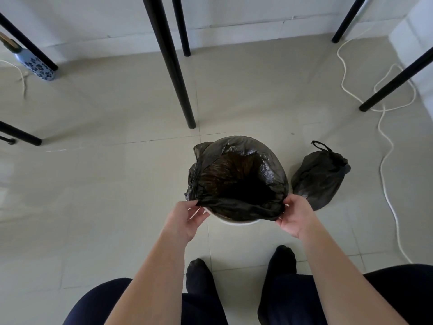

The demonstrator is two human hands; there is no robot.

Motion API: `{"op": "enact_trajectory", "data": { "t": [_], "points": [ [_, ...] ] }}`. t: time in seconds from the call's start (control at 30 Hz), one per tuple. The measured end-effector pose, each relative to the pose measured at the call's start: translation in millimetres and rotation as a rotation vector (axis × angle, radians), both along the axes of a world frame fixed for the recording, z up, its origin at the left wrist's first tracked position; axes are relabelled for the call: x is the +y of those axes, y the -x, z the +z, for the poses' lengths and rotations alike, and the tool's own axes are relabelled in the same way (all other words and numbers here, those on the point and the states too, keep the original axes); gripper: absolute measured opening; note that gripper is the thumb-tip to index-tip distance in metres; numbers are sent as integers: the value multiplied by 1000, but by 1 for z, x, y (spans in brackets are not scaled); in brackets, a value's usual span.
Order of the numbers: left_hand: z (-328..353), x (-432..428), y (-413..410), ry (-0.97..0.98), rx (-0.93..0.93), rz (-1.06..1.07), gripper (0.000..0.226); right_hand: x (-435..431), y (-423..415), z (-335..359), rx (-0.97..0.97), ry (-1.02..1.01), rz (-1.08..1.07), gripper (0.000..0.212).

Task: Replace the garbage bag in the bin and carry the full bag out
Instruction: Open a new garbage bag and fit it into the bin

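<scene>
- New liner [236, 177] is seated in the bin [236, 222], mouth open; far and side edges are folded over, while the near edge is bunched above the white rim.
- Left hand [185, 219] is closed on the liner's near-left edge, film pinched between thumb and fingers.
- Right hand [295, 215] is closed on the near-right edge in the same pinch grip.
- Both forearms are extended forward and down, palms turned inward toward each other, hands level on either side of the near rim.
- Liner is judged thin, soft and slippery with no stiffness; it is best held at the hem, stretched outward, then rolled down over the rim. Tearing is likely if it is pulled hard.
- Full bag [320, 178] is lying on the floor [117, 184] just right of the bin, apart from it, neck tied with a loop handle at the top.
- Full bag is judged small and fairly light; the knotted loop is the obvious hold point, one hand being enough.
- White cord [384, 127] is lying on the floor right of the full bag: a snag risk at carry-out.
</scene>
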State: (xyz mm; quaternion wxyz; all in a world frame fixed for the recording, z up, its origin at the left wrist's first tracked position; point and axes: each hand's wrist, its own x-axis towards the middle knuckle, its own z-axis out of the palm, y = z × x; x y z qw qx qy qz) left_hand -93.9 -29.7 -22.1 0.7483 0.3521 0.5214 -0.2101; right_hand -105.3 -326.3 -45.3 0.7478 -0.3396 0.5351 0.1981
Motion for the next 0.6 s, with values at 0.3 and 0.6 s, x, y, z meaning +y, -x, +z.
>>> {"op": "enact_trajectory", "data": {
  "t": [0.3,0.6],
  "points": [
    [-18,-7,3,-51,127,-68,23,1,-4,-5,-41,-120,-97,46],
    [-28,-10,7,-97,172,-209,26,5,-8,-3,-20,-99,79,47]
  ]
}}
